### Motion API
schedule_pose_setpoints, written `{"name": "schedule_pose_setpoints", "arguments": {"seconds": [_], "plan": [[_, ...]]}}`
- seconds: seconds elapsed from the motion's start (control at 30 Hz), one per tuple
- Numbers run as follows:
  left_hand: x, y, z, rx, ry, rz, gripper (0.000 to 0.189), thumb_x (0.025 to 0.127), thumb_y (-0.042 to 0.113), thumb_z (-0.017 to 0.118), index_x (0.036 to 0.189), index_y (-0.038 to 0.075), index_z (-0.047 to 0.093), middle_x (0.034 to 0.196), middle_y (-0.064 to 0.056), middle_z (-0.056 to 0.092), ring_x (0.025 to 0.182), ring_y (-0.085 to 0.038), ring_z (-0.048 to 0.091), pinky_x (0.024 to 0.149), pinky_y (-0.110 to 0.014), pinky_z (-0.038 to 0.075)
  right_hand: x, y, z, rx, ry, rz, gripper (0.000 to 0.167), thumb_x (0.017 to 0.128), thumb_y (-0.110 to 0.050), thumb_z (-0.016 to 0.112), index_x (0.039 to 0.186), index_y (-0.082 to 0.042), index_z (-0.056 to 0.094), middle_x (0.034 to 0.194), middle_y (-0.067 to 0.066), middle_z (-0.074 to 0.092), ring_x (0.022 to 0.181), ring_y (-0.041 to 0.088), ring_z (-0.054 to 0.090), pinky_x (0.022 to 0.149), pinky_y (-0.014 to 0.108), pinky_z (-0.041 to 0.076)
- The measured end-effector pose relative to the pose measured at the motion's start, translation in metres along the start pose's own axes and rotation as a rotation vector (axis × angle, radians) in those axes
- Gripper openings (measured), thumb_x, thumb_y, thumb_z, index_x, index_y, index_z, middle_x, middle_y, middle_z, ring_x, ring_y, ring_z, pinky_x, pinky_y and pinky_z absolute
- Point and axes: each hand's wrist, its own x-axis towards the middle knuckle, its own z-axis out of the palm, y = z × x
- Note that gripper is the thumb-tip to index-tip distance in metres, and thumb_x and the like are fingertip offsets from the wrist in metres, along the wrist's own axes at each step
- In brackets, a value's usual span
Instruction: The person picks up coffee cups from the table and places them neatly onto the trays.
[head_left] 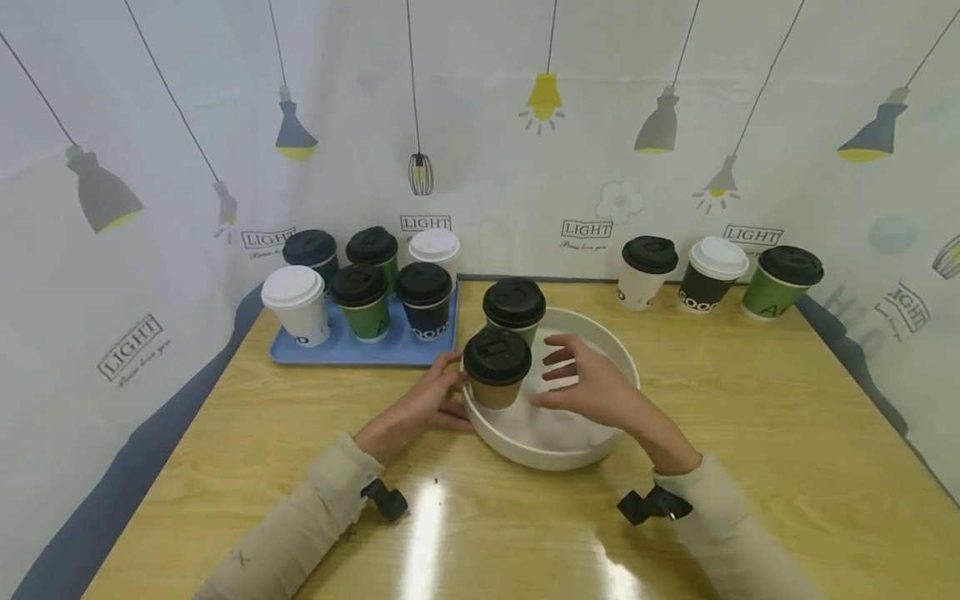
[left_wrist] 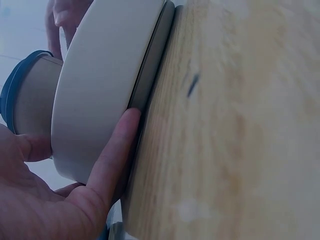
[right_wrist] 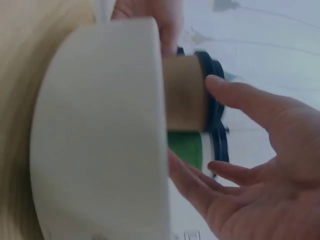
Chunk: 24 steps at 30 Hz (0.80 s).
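A round white tray (head_left: 555, 457) with a raised wall stands on the table. My left hand (head_left: 433, 400) grips its left side, thumb near the rim and a finger (left_wrist: 112, 155) low along the base. Inside the tray, close to that hand, stands a brown paper cup (head_left: 495, 395) with a black lid. Behind it is a green paper cup (head_left: 523, 333), also black-lidded and partly hidden. Over the tray's right part hovers my right hand (head_left: 592, 385), fingers spread and bent slightly toward the cups, holding nothing.
On a blue tray (head_left: 352, 355) at the left back stand several lidded cups in two rows. At the right back are a white cup (head_left: 636, 287), a black cup (head_left: 703, 287) and a green cup (head_left: 771, 293). A printed curtain (head_left: 495, 108) hangs behind the table.
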Motion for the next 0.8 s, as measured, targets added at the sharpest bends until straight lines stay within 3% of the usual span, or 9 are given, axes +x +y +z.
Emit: {"name": "schedule_pose_setpoints", "arguments": {"seconds": [0.1,0.23,0.37,0.5,0.6,0.7,0.8], "plan": [[-0.001,-0.001,0.001,-0.002,0.003,-0.002,0.061,0.107,0.021,0.040,0.163,0.019,0.018,0.137,-0.031,0.048,0.079,-0.026,0.072,0.075,-0.042,0.067,-0.010,0.007,-0.022,0.056,0.064,0.005,0.087,0.090,-0.019,0.082,0.156,-0.001,0.029,0.141,0.030,0.054,0.119,0.039,0.067,0.090,0.037,0.064],[-0.001,-0.003,0.000,-0.009,0.000,-0.001,0.060,0.107,0.021,0.040,0.163,0.018,0.018,0.137,-0.032,0.049,0.078,-0.026,0.072,0.074,-0.042,0.067,-0.020,0.029,-0.055,0.132,0.209,-0.021,0.078,0.096,-0.018,0.075,0.156,-0.005,0.027,0.142,0.026,0.052,0.111,0.015,0.069,0.085,0.025,0.063],[0.000,-0.002,-0.001,-0.016,0.007,-0.003,0.061,0.106,0.021,0.041,0.162,0.018,0.019,0.134,-0.030,0.050,0.078,-0.026,0.072,0.073,-0.041,0.067,-0.021,0.065,-0.087,0.176,0.351,-0.091,0.060,0.101,-0.016,0.067,0.150,-0.008,0.034,0.134,0.008,0.053,0.103,-0.001,0.064,0.082,0.020,0.063],[0.001,-0.002,-0.001,-0.027,0.015,-0.003,0.060,0.106,0.021,0.042,0.162,0.017,0.019,0.130,-0.028,0.052,0.077,-0.026,0.073,0.072,-0.041,0.067,-0.019,0.102,-0.119,0.090,0.503,-0.076,0.045,0.102,-0.016,0.064,0.140,-0.009,0.042,0.123,-0.012,0.051,0.102,-0.005,0.058,0.079,0.012,0.059],[0.002,-0.002,0.000,-0.037,0.013,-0.003,0.060,0.106,0.021,0.042,0.162,0.017,0.019,0.132,-0.029,0.053,0.077,-0.026,0.073,0.072,-0.042,0.067,-0.018,0.126,-0.146,-0.054,0.650,0.016,0.038,0.101,-0.020,0.063,0.134,-0.008,0.047,0.117,-0.015,0.051,0.100,-0.010,0.052,0.081,0.008,0.051],[0.003,-0.002,0.000,-0.043,0.006,-0.004,0.059,0.107,0.021,0.041,0.162,0.017,0.018,0.136,-0.031,0.053,0.078,-0.026,0.073,0.074,-0.043,0.067,-0.016,0.145,-0.173,-0.202,0.777,0.141,0.042,0.100,-0.022,0.060,0.136,-0.002,0.049,0.124,0.004,0.055,0.111,0.010,0.057,0.096,0.026,0.047],[0.003,-0.001,0.000,-0.040,0.005,-0.005,0.059,0.107,0.022,0.041,0.162,0.017,0.018,0.139,-0.033,0.052,0.080,-0.027,0.074,0.074,-0.044,0.067,-0.016,0.161,-0.200,-0.305,0.797,0.259,0.056,0.098,-0.022,0.055,0.145,0.004,0.040,0.142,0.032,0.041,0.127,0.046,0.046,0.101,0.058,0.041]]}}
